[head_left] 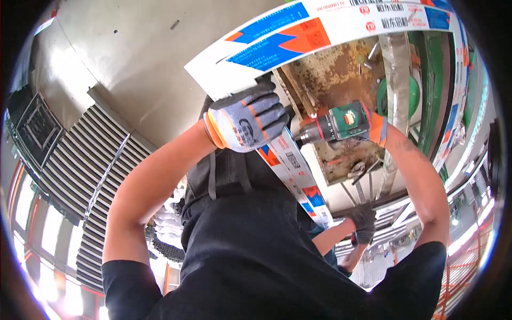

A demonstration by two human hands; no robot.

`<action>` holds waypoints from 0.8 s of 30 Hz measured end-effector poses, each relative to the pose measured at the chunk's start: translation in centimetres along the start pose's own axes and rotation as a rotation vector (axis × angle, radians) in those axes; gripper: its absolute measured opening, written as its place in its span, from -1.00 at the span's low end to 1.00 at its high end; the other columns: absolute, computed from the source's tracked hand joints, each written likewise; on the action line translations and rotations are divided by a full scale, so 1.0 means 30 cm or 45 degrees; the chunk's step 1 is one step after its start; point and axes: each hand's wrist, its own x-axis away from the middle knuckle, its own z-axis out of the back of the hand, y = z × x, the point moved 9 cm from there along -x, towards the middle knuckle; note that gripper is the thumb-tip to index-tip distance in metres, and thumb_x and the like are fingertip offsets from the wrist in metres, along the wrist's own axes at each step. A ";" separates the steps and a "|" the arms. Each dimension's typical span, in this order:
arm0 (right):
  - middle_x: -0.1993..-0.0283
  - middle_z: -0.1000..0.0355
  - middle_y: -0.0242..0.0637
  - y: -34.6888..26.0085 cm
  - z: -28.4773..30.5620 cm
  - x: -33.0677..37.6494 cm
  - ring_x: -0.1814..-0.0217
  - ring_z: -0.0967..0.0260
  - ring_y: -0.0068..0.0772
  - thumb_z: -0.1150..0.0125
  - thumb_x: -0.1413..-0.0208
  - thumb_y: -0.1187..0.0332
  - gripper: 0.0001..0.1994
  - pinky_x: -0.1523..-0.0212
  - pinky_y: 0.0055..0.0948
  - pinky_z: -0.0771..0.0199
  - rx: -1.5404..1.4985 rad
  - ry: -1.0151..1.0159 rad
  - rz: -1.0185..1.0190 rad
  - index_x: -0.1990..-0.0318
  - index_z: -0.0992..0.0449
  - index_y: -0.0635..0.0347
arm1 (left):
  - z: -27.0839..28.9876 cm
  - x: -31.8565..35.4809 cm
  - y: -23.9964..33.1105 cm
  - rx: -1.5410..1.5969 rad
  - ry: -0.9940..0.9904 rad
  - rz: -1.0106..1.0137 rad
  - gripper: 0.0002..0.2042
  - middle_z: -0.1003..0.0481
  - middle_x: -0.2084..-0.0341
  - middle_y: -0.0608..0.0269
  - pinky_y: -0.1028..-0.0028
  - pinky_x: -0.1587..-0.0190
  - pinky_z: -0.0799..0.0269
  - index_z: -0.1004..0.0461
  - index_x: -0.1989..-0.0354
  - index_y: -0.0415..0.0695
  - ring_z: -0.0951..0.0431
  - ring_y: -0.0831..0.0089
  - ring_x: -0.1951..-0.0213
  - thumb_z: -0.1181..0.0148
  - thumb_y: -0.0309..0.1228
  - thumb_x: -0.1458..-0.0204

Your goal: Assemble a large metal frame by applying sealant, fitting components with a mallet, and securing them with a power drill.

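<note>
Two gloved hands are working overhead against a long white panel strip [298, 168] with blue and orange markings. That strip is running from the upper middle down toward the lower right, just beside a wider printed panel [330, 26] arching across the top. The left hand [249, 121], in a grey glove with an orange cuff, is pressing flat against the strip, fingers [266, 104] slightly spread and curling over its edge, the bare forearm rising from the lower left. The right hand [376, 128] is gripping a green cordless drill [333, 124], fingers closed around its handle, with the drill nose pointing left and touching the strip just right of the left hand. Another person's dark gloved hand [364, 221] is holding the strip's lower end, farther right and below. Behind the drill, a rusty brown ceiling patch [333, 69] and a silver-wrapped duct [397, 58] are crowding the right side. Open room is lying to the left, where plain grey ceiling [133, 64] is meeting slatted ceiling panels [85, 165].
</note>
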 end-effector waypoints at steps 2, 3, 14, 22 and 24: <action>0.21 -0.54 -0.37 0.063 -0.014 0.009 0.23 -0.46 -0.59 -0.40 0.06 0.46 -0.62 0.23 -0.52 -0.53 -0.508 0.047 -0.451 0.04 -0.50 0.15 | 0.005 0.008 -0.008 -0.020 0.013 -0.001 -0.70 -0.56 0.26 0.21 0.19 -0.06 -0.45 -0.59 0.29 -0.08 -0.55 0.23 0.14 -0.18 -0.26 0.23; 0.21 -0.54 -0.37 0.108 -0.020 -0.003 0.23 -0.46 -0.59 -0.40 0.06 0.46 -0.62 0.23 -0.52 -0.53 -0.500 0.048 -0.438 0.04 -0.50 0.15 | 0.013 0.010 -0.012 -0.030 0.025 0.000 -0.70 -0.55 0.26 0.20 0.20 -0.05 -0.45 -0.59 0.29 -0.08 -0.56 0.24 0.14 -0.18 -0.26 0.24; 0.23 -0.52 -0.33 0.187 -0.043 -0.004 0.23 -0.47 -0.51 -0.33 0.06 0.49 -0.77 0.17 -0.47 -0.51 -0.462 0.066 -0.159 0.19 -0.55 0.19 | -0.021 -0.004 0.032 0.031 -0.112 0.020 -0.64 -0.53 0.20 0.16 0.19 -0.06 -0.43 -0.56 0.20 -0.10 -0.53 0.18 0.08 -0.13 -0.24 0.19; 0.20 -0.51 -0.33 0.123 -0.004 -0.037 0.16 -0.47 -0.48 -0.16 -0.08 0.40 -0.76 0.08 -0.44 -0.53 -0.579 0.109 -0.226 0.10 -0.50 0.25 | -0.033 -0.004 0.040 0.025 -0.114 -0.018 -0.67 -0.49 0.21 0.19 0.15 -0.18 -0.31 -0.51 0.18 -0.09 -0.48 0.21 0.05 -0.06 -0.21 0.08; 0.08 -0.53 -0.27 0.116 -0.015 -0.024 0.08 -0.48 -0.46 -0.14 -0.12 0.38 -0.67 -0.04 -0.39 -0.51 -0.828 0.210 -0.068 -0.05 -0.48 0.23 | -0.033 -0.013 0.048 0.016 -0.123 -0.031 -0.67 -0.49 0.20 0.18 0.15 -0.17 -0.31 -0.51 0.18 -0.10 -0.48 0.21 0.05 -0.05 -0.21 0.08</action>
